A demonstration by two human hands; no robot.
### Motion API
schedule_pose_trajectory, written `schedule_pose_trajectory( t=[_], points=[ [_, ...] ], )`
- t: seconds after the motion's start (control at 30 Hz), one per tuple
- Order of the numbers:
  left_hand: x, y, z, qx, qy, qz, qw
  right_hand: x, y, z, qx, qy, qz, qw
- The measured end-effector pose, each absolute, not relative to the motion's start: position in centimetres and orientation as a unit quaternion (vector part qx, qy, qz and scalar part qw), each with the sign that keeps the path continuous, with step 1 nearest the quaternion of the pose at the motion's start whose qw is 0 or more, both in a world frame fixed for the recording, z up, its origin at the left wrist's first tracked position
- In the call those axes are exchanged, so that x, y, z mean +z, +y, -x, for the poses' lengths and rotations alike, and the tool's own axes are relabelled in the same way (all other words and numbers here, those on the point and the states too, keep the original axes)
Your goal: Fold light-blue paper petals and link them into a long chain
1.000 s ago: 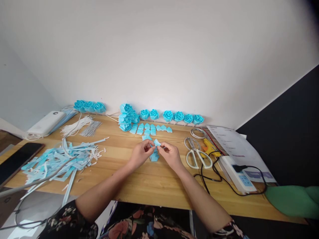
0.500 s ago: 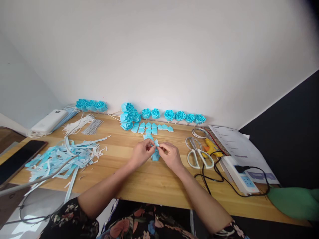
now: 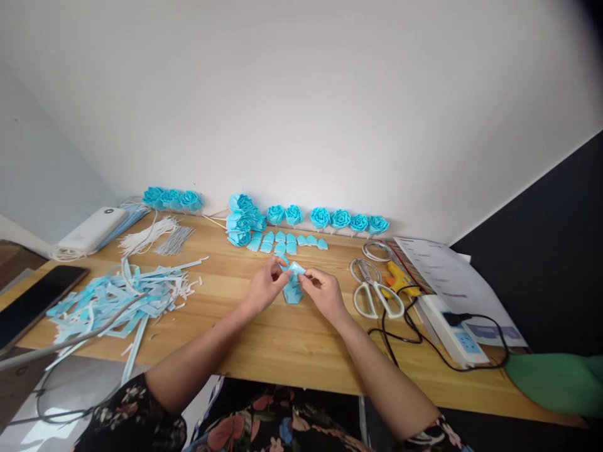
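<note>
My left hand [image 3: 264, 287] and my right hand [image 3: 323, 292] meet at the middle of the wooden table [image 3: 264, 339]. Both pinch a small folded blue piece [image 3: 294, 270] between fingertips, held just above a little stack of blue pieces [image 3: 293, 293] lying on the wood. Behind them lies a row of folded blue petals [image 3: 287, 242]. Along the wall stand several finished blue fabric roses [image 3: 330, 219], with more at the left [image 3: 172, 199].
White-handled scissors [image 3: 374, 289], a yellow glue gun [image 3: 398, 276] and a white power strip [image 3: 452, 336] with black cable lie right. Papers [image 3: 452, 279] sit behind. A heap of blue and white strips [image 3: 117, 298], a phone [image 3: 32, 301], and a power bank [image 3: 92, 229] lie left.
The hands stay together at the table's middle; the fingers have reworked the blue piece, now spread wider between them. The view shifted slightly.
</note>
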State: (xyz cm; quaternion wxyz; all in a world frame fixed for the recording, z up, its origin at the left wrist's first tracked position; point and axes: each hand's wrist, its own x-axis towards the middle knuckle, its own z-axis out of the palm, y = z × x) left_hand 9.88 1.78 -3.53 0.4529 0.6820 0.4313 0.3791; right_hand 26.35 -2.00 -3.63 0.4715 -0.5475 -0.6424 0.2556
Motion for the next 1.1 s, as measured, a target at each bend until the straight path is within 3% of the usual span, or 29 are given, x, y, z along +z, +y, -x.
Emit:
schedule_pose_trajectory(
  t=[0.2,1.1],
  points=[
    [-3.75,2.23,-10.1,0.375,0.385,-0.646,0.542,-3.34,-1.98,-26.58,0.345,-0.596,0.54,0.484],
    [-2.83,1.93,-9.77,0.364,0.375,-0.636,0.567,-2.54,-2.03,-26.64,0.49,-0.54,0.489,0.479]
  ],
)
